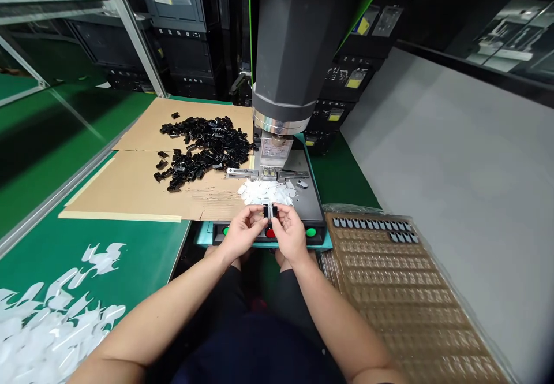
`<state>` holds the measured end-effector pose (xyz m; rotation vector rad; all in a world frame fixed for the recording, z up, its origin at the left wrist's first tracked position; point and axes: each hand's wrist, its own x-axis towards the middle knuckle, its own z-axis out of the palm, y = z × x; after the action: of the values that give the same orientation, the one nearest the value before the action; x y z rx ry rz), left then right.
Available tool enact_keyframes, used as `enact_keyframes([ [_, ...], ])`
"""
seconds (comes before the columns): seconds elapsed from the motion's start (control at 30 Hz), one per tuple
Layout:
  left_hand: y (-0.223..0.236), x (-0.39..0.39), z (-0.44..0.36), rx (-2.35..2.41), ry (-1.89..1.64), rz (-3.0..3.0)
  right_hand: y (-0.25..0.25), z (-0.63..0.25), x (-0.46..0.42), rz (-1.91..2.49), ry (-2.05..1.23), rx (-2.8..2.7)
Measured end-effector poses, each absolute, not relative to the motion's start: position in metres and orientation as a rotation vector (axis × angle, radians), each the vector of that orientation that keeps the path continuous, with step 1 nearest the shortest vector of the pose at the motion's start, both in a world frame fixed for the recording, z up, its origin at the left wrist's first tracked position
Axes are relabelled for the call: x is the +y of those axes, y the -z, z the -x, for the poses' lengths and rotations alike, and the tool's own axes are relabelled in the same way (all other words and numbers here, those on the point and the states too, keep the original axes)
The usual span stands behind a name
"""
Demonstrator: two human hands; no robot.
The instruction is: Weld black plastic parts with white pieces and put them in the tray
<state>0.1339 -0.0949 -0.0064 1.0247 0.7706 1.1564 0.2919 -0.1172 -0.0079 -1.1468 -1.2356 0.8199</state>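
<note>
My left hand (241, 232) pinches a small black plastic part (265, 211) between thumb and fingers. Close beside it, my right hand (291, 234) grips a second small black plastic part (274, 211). A thin pale strip shows between the two parts; whether it joins them I cannot tell. Both hands are over the front edge of the press base, above the red button (270, 232). Just beyond my fingertips lies a heap of thin white plastic pieces (266, 191). Behind the heap, the metal press head (276, 150) stands over the metal fixture (242, 172).
Loose black parts (212, 147) are piled on cardboard (116, 185) at the left. More white pieces (47, 332) lie on the green table (151, 245). Green buttons (310, 232) flank the red one. At right, a see-through moulded tray (398, 280) carries several grey-black pieces (372, 224).
</note>
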Motion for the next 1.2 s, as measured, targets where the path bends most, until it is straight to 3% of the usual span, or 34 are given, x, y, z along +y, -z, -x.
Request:
enact_keyframes([
  [0.53,-0.005,-0.095,-0.133,0.768,-1.192,-0.994,-0.001,-0.284,-0.122,1.100,-0.900,-1.154],
  [0.8,-0.017,-0.092,-0.128,0.614,-1.023,-0.633,-0.012,-0.288,-0.126,1.092,-1.058,-0.946],
  [1.2,-0.011,-0.097,-0.127,0.466,-0.927,-0.547,-0.022,-0.286,-0.130,0.973,-1.249,-0.824],
])
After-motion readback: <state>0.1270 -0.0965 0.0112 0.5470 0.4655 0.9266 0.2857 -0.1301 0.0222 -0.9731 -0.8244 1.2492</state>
